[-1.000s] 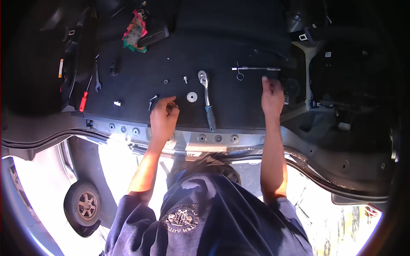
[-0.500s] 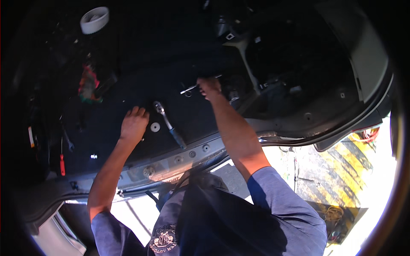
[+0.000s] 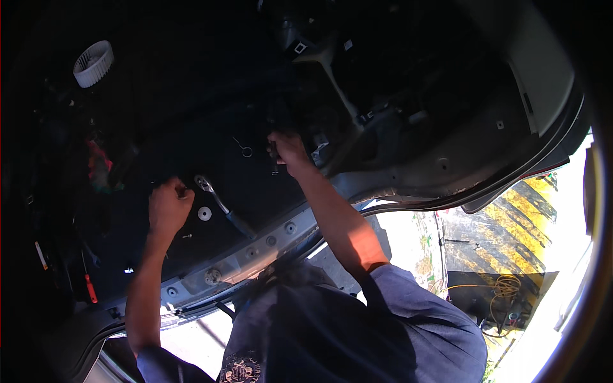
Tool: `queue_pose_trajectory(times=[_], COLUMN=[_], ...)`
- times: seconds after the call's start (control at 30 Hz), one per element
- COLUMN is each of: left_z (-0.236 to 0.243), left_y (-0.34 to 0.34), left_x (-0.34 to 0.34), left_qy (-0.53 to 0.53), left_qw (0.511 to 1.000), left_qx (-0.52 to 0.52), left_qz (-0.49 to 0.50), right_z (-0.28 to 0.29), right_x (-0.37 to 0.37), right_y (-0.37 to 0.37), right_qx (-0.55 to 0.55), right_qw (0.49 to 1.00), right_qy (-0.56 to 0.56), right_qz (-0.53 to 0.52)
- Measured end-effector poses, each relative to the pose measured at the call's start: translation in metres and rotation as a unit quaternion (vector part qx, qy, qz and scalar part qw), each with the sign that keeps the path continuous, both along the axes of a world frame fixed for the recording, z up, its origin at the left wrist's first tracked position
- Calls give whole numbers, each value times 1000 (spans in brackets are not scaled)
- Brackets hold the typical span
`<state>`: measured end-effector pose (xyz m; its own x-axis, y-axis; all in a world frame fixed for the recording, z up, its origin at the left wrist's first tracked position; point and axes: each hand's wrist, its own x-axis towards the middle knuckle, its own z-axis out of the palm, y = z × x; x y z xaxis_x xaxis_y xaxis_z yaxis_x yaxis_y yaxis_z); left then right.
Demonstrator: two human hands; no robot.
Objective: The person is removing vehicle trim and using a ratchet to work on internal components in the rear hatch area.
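My right hand is closed around a slim dark tool, with a small shiny tip showing below the fingers; its kind is hard to make out in shadow. Just left of it a thin metal piece with a ring lies on the dark carpet. My left hand hovers at the left, fingers curled in; whatever they pinch, if anything, is hidden. Between the hands lies a ratchet wrench with a blue-grey grip. A pale round disc with a centre hole and a small screw are beside my left hand.
A white blower wheel sits far left, above a red and green crumpled item. A red-handled screwdriver lies near left. The vehicle's sill runs before me. Outside right, a yellow cable lies by striped floor.
The view has shifted, so the carpet's things sit further left and lower. My right hand has lifted a tool, leaving the ringed piece behind. My left hand's fingers are now curled tighter.
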<state>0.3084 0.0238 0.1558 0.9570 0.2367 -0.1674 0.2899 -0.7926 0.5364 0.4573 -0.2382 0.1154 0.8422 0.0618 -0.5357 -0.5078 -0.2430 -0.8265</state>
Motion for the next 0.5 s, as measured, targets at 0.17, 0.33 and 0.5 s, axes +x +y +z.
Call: queue_pose_trajectory(times=[0.17, 0.33, 0.5], left_z=[-2, -25, -76], left_y=[-52, -158, -257], left_x=[51, 144, 248], left_qy=[-105, 55, 154], left_qw=[938, 809, 684], left_qx=[-329, -585, -711], left_qz=[33, 5, 46], right_z=[9, -6, -9], right_x=[-41, -41, -33], right_y=[-67, -143, -160], right_qx=[207, 246, 177], right_qw=[967, 946, 953], right_qy=[88, 63, 76], right_qz=[-122, -202, -233])
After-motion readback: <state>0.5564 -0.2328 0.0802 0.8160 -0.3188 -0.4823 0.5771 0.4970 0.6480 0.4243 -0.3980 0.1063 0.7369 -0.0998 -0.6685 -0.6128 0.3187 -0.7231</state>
